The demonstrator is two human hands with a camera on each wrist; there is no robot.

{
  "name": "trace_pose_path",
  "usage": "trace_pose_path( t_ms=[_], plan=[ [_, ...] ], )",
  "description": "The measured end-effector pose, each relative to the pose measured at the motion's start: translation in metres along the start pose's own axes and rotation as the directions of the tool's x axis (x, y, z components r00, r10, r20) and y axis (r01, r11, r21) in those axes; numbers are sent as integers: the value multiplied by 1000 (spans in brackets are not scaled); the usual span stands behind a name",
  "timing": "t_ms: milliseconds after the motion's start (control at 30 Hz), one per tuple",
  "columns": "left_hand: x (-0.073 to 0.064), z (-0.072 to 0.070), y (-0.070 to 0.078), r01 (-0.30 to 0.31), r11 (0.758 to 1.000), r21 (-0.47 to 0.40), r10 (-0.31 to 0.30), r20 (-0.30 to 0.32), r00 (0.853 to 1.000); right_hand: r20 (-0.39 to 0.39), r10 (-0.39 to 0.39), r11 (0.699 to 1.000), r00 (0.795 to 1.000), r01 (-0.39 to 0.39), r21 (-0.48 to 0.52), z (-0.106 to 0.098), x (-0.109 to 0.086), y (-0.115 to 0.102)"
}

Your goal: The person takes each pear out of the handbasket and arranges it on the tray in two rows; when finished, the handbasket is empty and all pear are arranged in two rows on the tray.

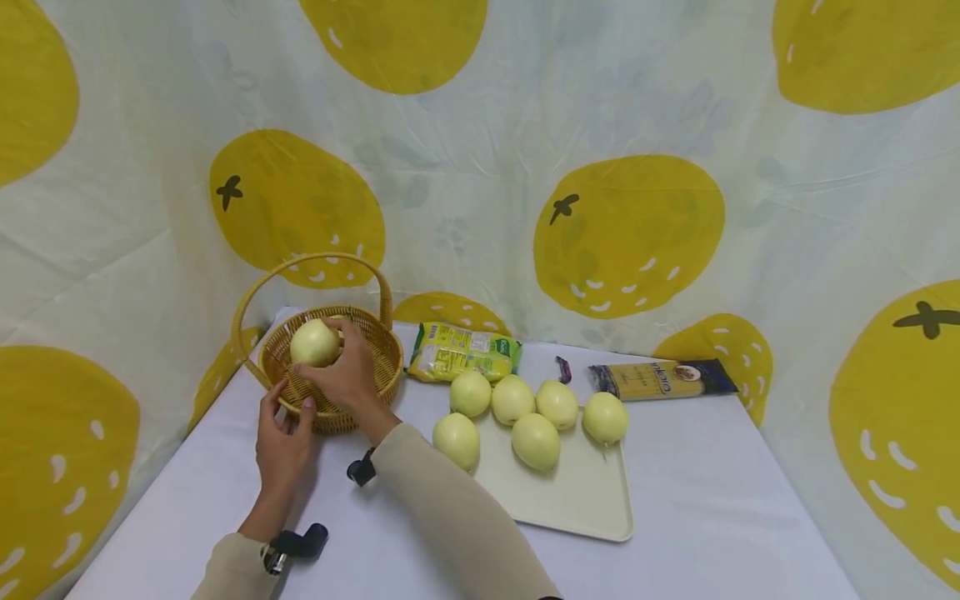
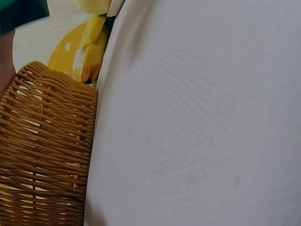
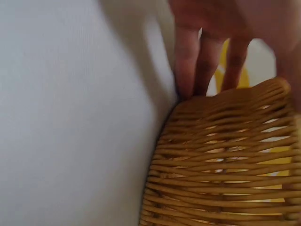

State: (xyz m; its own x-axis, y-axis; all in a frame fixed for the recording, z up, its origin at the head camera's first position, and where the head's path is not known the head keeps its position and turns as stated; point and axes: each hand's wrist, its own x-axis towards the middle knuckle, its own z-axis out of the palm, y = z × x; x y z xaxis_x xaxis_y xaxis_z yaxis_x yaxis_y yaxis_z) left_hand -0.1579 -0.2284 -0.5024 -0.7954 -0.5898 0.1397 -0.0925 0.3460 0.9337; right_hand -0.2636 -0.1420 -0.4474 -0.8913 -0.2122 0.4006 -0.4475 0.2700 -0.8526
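Observation:
A wicker basket (image 1: 390,379) with an arched handle stands at the back left of the table. My right hand (image 1: 348,367) grips a round, pale yellow-green pear (image 1: 314,343) above the basket's opening. At the basket's front left, my left hand (image 1: 283,442) holds the rim, thumb at the edge. In the right wrist view, fingers (image 3: 187,61) reach down against the wicker wall (image 3: 216,160). The left wrist view shows the basket's side (image 2: 47,146) close up, with most of that hand out of frame. Part of another pale fruit seems to show behind the held pear.
Right of the basket, several pears (image 1: 536,442) sit on and around a cream tray (image 1: 585,508). Behind them lie a yellow-green packet (image 1: 465,352), a small purple wrapper (image 1: 563,369) and a spaghetti pack (image 1: 663,379). A fruit-printed curtain (image 1: 465,208) hangs along the back.

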Motion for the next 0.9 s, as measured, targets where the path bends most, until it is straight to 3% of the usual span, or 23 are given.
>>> trace_pose_path(
  t_ms=[133, 433, 667, 900],
  plan=[
    [-1, -1, 1, 7, 1000, 12, -7, 4, 1000, -14, 35, 993, 999, -33, 112, -13, -9, -12],
    [0, -1, 1, 1, 1000, 15, -1, 12, 1000, -46, 33, 977, 998, -22, 212, -61, -29, -41],
    [-1, -4, 3, -10, 1000, -9, 10, 31, 999, -1, -27, 965, 1000, 26, 261, -102, -47, -44],
    [-2, -4, 1, 14, 1000, 11, -14, 33, 999, 17, 15, 955, 1000, -19, 296, -136, -67, -40]
  ],
)
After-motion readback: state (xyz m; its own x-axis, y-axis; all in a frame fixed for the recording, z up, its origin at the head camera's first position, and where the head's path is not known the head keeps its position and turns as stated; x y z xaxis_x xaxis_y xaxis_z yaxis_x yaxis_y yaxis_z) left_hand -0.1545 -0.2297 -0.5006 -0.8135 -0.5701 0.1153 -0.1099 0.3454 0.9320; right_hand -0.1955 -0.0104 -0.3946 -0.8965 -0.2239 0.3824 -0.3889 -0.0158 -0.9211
